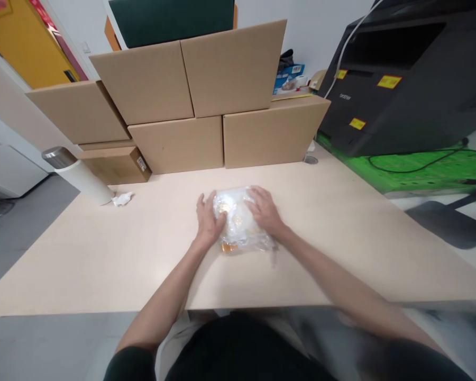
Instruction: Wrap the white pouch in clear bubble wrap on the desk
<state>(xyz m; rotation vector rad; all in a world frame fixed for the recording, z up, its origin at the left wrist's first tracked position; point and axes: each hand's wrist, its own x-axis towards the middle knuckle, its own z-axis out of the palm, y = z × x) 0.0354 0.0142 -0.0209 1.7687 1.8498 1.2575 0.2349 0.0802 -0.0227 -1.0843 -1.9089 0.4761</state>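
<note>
Nearest the camera, both bare forearms run out from the dark-clothed torso and converge over the pale table [103,264]. The left hand [208,222] lies on the left edge of a clear plastic bag [240,225], fingers loosely spread and pressing down rather than pinching. The right hand [265,211] sits on the bag's upper right, at about two o'clock from its middle, fingers laid flat and a little apart; whether either thumb is tucked under the film, I cannot tell.

The bag itself rests flat on the table near its centre, just ahead of the person, crinkled and glossy, with yellowish-orange contents showing through, one orange patch at its six o'clock edge. It looks closed and untouched inside: as I judge it, the handling is at an early point, the bag only pinned or smoothed, nothing taken out.

Further out, at ten o'clock, a white cylindrical flask with a metal cap [77,174] stands tilted in view, a crumpled white scrap [122,199] just beside its base. Beyond that, stacked cardboard boxes [206,106] wall the far edge. At two o'clock, a black printer [404,79] sits on a green mat [420,169].
</note>
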